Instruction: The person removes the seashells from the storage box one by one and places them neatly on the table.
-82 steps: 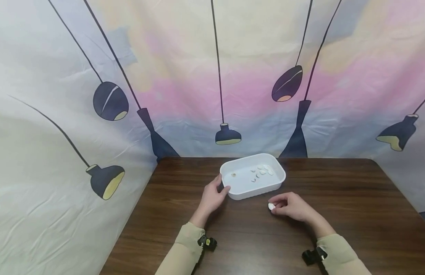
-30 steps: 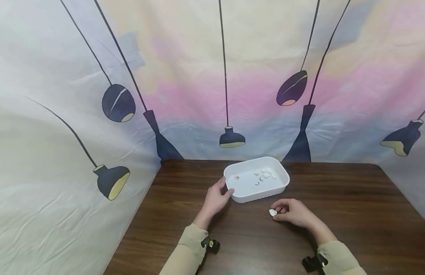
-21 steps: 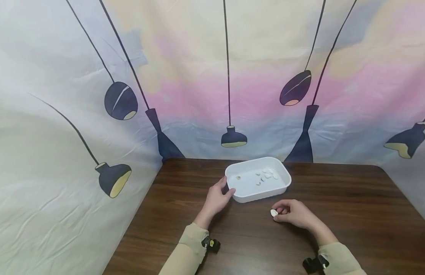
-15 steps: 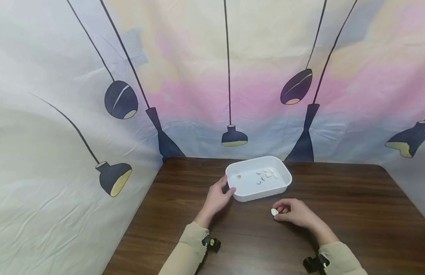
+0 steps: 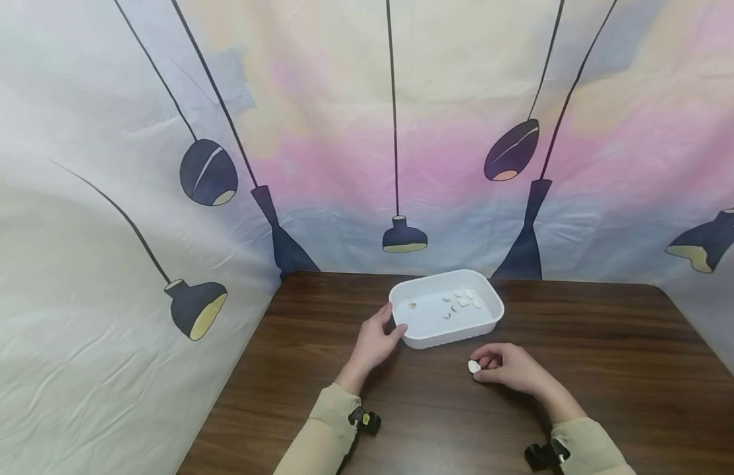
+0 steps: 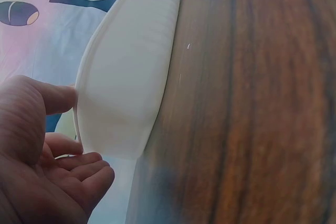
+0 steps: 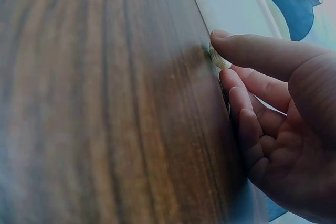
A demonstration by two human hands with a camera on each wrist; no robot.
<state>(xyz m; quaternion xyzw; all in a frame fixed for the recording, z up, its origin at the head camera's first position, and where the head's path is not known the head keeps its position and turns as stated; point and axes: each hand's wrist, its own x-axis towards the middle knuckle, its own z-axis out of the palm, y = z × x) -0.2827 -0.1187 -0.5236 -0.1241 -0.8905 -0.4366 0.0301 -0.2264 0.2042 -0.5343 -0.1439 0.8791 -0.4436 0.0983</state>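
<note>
In the head view a white plastic tray (image 5: pixel 428 340) stands near the back of the table, with several small pale seashells (image 5: pixel 463 303) and darker bits lying in it. My left hand (image 5: pixel 374 343) grips the tray's left end, thumb and index finger at the rim; the left wrist view shows its other fingers loosely curled below. Just in front of the tray's right side, my right hand (image 5: pixel 512 366) pinches a small white seashell (image 5: pixel 474 367) between thumb and fingertips, low over the wood. Ridges show on that shell's pale side in the right wrist view, where the thumb partly covers it.
The dark wooden table (image 5: pixel 438 409) reaches back to a hanging cloth (image 5: pixel 343 165) printed with lamps. Inside the tray, one brownish bit (image 5: pixel 412 305) lies apart at the left. Black wrist cameras (image 5: pixel 365 420) are strapped over both sleeves.
Compared with the oldest frame, the seashell sits differently in my right fingertips and shows more of its flat white face. My left hand keeps its place on the tray. The head view has shifted slightly.
</note>
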